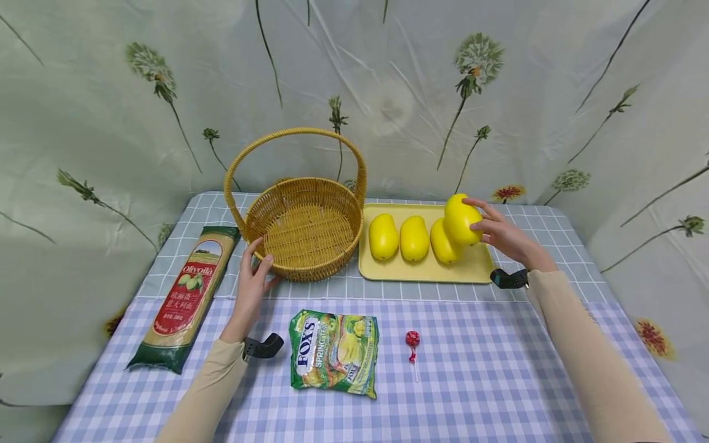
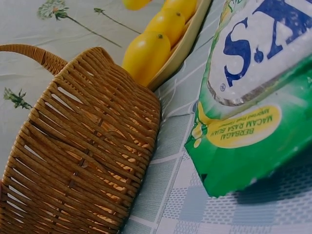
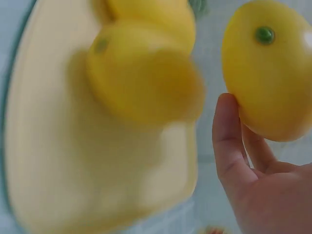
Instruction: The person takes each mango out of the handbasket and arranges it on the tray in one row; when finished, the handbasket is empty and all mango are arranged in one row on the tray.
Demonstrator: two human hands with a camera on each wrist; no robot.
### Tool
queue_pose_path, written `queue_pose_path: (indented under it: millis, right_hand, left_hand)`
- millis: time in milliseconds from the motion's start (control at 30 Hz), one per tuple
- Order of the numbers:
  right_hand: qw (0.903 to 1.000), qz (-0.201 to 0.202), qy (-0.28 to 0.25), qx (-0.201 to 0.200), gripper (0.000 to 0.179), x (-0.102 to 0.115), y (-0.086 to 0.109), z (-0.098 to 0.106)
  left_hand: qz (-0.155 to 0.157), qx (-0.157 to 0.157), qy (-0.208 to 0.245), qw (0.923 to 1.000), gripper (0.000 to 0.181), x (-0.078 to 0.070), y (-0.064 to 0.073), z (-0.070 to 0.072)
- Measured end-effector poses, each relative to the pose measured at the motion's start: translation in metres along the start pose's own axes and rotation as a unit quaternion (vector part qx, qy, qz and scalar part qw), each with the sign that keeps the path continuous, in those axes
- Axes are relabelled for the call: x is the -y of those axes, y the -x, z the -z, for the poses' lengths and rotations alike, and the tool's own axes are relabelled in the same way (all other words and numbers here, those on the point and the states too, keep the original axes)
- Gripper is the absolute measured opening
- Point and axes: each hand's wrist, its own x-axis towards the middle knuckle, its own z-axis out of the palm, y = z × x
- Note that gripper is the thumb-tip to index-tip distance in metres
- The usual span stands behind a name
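My right hand [image 1: 509, 239] holds a yellow mango [image 1: 462, 219] between thumb and fingers, raised over the right part of a pale yellow tray [image 1: 371, 271]. A green stem nub shows on this mango in the right wrist view. Three more mangoes lie in a row on the tray, the nearest of them [image 1: 445, 243] partly behind the held one. With its fingers at the left front rim, my left hand [image 1: 252, 289] grips a wicker basket [image 1: 310, 231] that has a tall arched handle and a bare woven bottom. In the left wrist view the basket's side hides most of that hand.
Left of the basket lies a long pack of spaghetti [image 1: 185, 289]. A green Fox's candy bag [image 1: 335, 354] lies in front, with a red lollipop [image 1: 412, 339] to its right. Behind the table hangs a flower-printed cloth [image 1: 399, 104].
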Motion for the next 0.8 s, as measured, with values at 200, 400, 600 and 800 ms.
queue_pose_path:
  millis: [200,400,600,800]
  right_hand:
    - [0.9974,-0.051,0.016,-0.048,0.066,-0.027,0.013,0.023]
    - [0.9944,-0.054,0.075,-0.05,0.066,-0.048,0.017,0.027]
    - [0.9914,-0.05,0.111,-0.049,0.065,-0.049,0.014,0.021]
    - [0.9799,-0.047,0.183,-0.064,0.064,-0.048,0.008,0.017]
  left_hand:
    - [-0.002,0.002,-0.005,1.0,0.053,-0.001,0.001,0.001]
    - [0.0,0.001,-0.003,1.0,0.053,0.0,0.0,0.001]
    - [-0.003,0.003,-0.001,1.0,0.053,0.001,-0.001,0.001]
    - [-0.004,0.006,-0.002,1.0,0.054,0.001,0.0,0.001]
